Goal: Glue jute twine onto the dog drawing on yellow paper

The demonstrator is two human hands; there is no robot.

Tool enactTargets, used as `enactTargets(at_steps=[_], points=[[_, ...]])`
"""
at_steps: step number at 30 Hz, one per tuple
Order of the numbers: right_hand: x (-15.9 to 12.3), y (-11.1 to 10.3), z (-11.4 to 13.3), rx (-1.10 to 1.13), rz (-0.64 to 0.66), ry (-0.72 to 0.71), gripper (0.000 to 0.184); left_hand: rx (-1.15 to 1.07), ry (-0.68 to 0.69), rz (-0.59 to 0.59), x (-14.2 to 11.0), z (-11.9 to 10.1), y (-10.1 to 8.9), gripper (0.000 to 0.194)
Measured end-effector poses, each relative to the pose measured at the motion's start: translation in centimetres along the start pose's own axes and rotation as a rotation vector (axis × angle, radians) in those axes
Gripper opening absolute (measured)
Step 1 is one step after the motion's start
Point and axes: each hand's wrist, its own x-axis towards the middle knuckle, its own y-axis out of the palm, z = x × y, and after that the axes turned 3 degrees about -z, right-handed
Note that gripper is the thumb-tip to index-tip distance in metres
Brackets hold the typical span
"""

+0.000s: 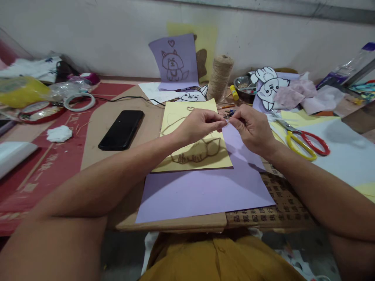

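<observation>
My left hand (199,125) and my right hand (253,127) meet fingertip to fingertip above a yellow sheet (178,117). Both are pinched on a short piece of jute twine (226,121) between them. The yellow sheet bears an animal outline made of glued twine (202,152) and a small heart at its top. It lies on a larger purple sheet (202,191) spread over cardboard.
A black phone (121,129) lies left of the sheets. Scissors with yellow and red handles (304,142) rest at right. A twine spool (220,77), a glue stick (234,92), a purple drawing (174,60), paper cut-outs (271,89) and a tape roll (79,101) stand behind.
</observation>
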Motion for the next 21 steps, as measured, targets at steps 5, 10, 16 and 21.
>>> enactTargets(at_steps=[5,10,16,21], points=[[0.03,-0.13,0.08,-0.074,0.001,-0.089,0.049,0.039,0.04,0.053,-0.04,0.0,-0.04,0.031],[0.1,-0.43,0.67,-0.113,0.027,-0.073,0.059,0.007,0.076,0.092,0.08,0.35,-0.03,0.027],[0.01,-0.45,0.84,-0.039,0.035,-0.02,0.066,-0.033,0.1,0.138,0.11,-0.02,0.06,0.021],[0.12,-0.33,0.67,0.03,0.015,0.013,0.06,-0.155,0.046,0.084,0.22,0.02,0.26,0.006]])
